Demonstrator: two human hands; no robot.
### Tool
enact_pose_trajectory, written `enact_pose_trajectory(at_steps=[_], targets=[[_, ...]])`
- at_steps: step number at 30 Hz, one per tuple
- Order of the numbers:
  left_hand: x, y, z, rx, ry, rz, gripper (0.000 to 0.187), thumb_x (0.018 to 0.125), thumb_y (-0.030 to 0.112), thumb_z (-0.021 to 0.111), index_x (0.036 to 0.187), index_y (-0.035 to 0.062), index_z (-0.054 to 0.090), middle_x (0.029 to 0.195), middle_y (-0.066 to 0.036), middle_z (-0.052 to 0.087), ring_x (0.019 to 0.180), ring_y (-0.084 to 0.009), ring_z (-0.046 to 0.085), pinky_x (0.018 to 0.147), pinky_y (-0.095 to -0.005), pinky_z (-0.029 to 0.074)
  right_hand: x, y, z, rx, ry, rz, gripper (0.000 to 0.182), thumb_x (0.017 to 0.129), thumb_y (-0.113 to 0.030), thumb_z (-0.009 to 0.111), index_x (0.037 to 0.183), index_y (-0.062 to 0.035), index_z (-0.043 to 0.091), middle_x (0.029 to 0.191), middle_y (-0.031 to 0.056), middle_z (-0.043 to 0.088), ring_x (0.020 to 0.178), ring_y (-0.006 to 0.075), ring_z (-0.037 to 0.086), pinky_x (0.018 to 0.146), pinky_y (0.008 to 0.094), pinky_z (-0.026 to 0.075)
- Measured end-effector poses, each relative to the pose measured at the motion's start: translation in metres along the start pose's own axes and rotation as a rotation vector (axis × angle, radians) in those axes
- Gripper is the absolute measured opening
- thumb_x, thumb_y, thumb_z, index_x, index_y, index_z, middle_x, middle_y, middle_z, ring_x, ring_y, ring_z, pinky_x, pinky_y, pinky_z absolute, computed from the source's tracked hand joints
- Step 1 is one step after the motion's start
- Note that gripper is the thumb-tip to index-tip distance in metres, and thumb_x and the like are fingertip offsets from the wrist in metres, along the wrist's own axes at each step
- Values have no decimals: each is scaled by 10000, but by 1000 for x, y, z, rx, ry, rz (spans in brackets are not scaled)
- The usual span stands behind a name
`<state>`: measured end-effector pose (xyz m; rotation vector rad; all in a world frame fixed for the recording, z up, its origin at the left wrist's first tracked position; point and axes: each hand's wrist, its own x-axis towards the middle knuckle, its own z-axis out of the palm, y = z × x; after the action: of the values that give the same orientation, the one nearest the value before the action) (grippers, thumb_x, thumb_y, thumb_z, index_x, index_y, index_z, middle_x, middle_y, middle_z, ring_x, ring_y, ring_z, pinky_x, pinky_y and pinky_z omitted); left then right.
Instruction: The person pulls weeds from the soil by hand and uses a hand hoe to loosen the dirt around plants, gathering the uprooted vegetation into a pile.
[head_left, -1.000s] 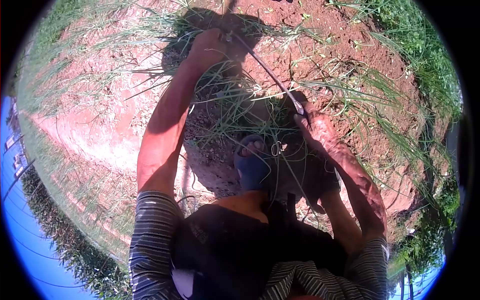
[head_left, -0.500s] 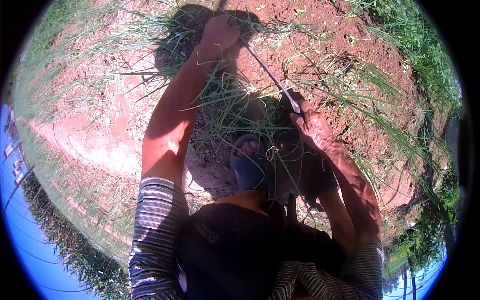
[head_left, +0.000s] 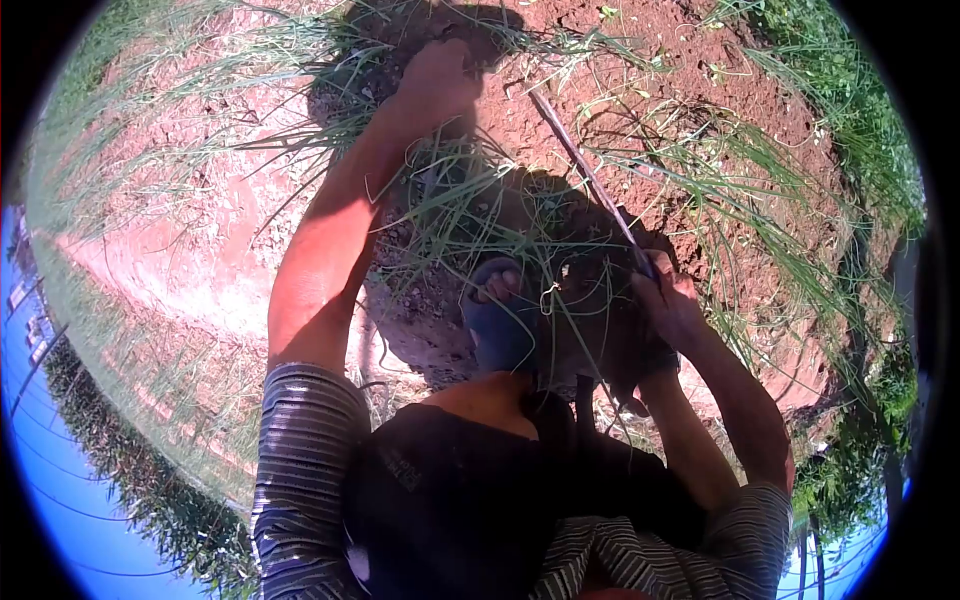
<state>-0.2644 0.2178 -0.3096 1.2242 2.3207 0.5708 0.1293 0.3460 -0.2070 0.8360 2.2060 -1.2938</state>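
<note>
My right hand is closed round the lower end of a long thin metal tool, which points up and to the left over the soil. My left hand reaches down at the top, in shadow beside green stalks; its fingers are hidden behind the back of the hand. Long green leaves lie across the ground between my two arms. The tool's upper tip is apart from my left hand.
My foot in a blue-grey shoe stands on the soil below the leaves. Rows of thin green plants grow in the reddish soil on the right. More plants grow at the left, with denser greenery at the far right.
My right hand has moved down and to the right with the tool. The tool's upper end has drawn away from my left hand, which has shifted only slightly.
</note>
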Motion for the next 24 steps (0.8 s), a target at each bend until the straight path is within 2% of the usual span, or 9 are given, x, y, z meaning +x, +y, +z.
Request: enact_pose_trajectory(at_steps=[3, 5, 8, 11, 15, 18, 19, 22, 24], targets=[[-15, 17, -29, 73, -141, -56, 368, 691, 257, 665, 944, -6, 618, 891, -231, 642, 857, -383, 627, 767, -437, 500, 23, -12, 11, -21, 114, -201, 364, 904, -215, 552, 1195, -22, 451, 744, 210, 602, 669, 377, 609, 595, 422, 468], [-24, 29, -36, 221, -245, -70, 398, 699, 307, 653, 945, -5, 622, 887, -226, 644, 859, -387, 626, 762, -450, 500, 44, -29, 20, -95, 134, -187, 390, 895, -218, 557, 1212, -21, 444, 759, 223, 609, 695, 395, 611, 607, 441, 477], [-23, 34, -32, 213, -234, -191, 365, 734, 324, 611, 908, 4, 639, 856, -222, 651, 833, -373, 638, 741, -453, 512, 58, -33, 31, -201, 125, -140, 427, 879, -221, 567, 1233, -21, 434, 818, 252, 616, 751, 415, 609, 643, 482, 486], [-23, 15, -10, 348, -103, 1, 272, 756, 270, 582, 839, 19, 650, 815, -208, 657, 805, -356, 650, 721, -459, 521, 48, -18, 28, -154, 62, -124, 432, 875, -223, 572, 1231, -20, 434, 851, 258, 615, 773, 423, 607, 667, 485, 487], [-21, 18, -13, 381, -239, -85, 211, 777, 226, 551, 811, 38, 641, 854, -189, 656, 822, -359, 642, 724, -467, 513, 26, -24, 2, -166, 57, -137, 409, 877, -223, 565, 1219, -25, 460, 902, 247, 624, 826, 422, 615, 705, 470, 497], [-31, 14, -25, 207, -128, -110, 242, 810, 238, 542, 844, 16, 630, 879, -228, 638, 842, -378, 630, 733, -473, 503, 33, -47, -10, -97, 35, -46, 407, 879, -235, 560, 1221, -33, 468, 942, 246, 623, 855, 414, 619, 719, 464, 501], [-34, 13, -31, 187, -99, -112, 245, 819, 237, 541, 854, 9, 625, 876, -240, 632, 845, -390, 625, 737, -479, 499, 43, -50, -6, -209, 71, -66, 422, 884, -244, 553, 1240, -41, 456, 967, 247, 620, 869, 413, 619, 726, 459, 502], [-43, 15, -59, 126, -34, -95, 251, 842, 230, 537, 891, -8, 605, 867, -268, 616, 850, -424, 610, 751, -494, 488, 78, -84, 1, -195, 70, -95, 426, 891, -264, 543, 1235, -31, 448, 918, 263, 620, 840, 428, 613, 701, 476, 491], [-45, -2, -62, 60, 51, -148, 236, 849, 201, 531, 935, -14, 575, 861, -278, 610, 844, -448, 600, 755, -511, 479, 103, -100, 15, -159, 148, -150, 336, 894, -262, 543, 1131, -31, 481, 849, 263, 616, 819, 440, 604, 698, 490, 483]])
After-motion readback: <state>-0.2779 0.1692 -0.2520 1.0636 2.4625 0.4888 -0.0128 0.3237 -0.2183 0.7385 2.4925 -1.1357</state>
